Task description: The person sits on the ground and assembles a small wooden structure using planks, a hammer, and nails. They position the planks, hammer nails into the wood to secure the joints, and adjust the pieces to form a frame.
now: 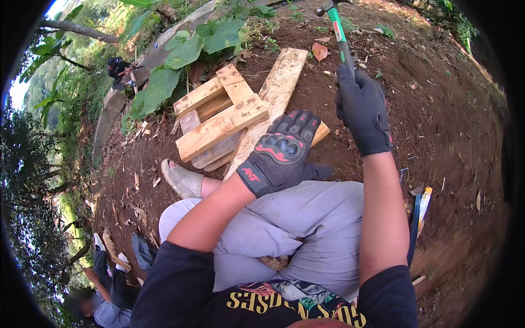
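Head view, near to far. Grey trousers [295,218] fill the foreground, the person seated on bare soil [448,136]. Left hand [281,150], in a black and red glove, lies flat with fingers spread on a plank [276,93], pressing rather than gripping. Right hand [363,109], in a black glove, is clenched round the lower handle of a hammer [339,30], raised above the wood. Hammer: likely head-heavy, stiff; best held low on the handle. Plank: rigid, rough, probably splintery. Beyond it, a nailed wooden frame [219,117], then broad leaves [186,52].
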The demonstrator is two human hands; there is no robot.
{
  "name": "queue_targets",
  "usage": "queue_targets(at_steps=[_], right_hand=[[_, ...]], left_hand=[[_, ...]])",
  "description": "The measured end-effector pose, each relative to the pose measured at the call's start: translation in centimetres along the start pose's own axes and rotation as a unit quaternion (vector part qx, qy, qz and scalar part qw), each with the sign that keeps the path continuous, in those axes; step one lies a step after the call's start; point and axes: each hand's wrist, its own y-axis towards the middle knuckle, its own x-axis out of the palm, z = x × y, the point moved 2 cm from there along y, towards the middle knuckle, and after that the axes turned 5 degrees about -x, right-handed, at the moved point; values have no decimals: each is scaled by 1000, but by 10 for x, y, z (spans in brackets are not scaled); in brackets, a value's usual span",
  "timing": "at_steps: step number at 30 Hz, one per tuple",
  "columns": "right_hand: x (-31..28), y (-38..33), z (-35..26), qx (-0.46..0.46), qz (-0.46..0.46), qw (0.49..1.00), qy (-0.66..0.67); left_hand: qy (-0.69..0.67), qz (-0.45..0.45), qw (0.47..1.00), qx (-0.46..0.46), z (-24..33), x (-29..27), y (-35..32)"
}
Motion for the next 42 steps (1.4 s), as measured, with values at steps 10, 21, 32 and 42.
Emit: queue_targets(at_steps=[10, 21, 32, 42], right_hand=[[-2, 0, 1, -59, 16, 995, -79], [5, 3, 2, -29, -12, 997, -73], [-4, 9, 7, 42, -19, 995, -93], [-1, 9, 8, 49, -27, 996, -65]], left_hand=[[42, -70, 945, -316, -167, -20, 20], [-61, -127, 988, -64, -60, -21, 33], [-140, -225, 964, 38, 24, -49, 6], [73, -248, 940, -224, -115, -61, -3]])
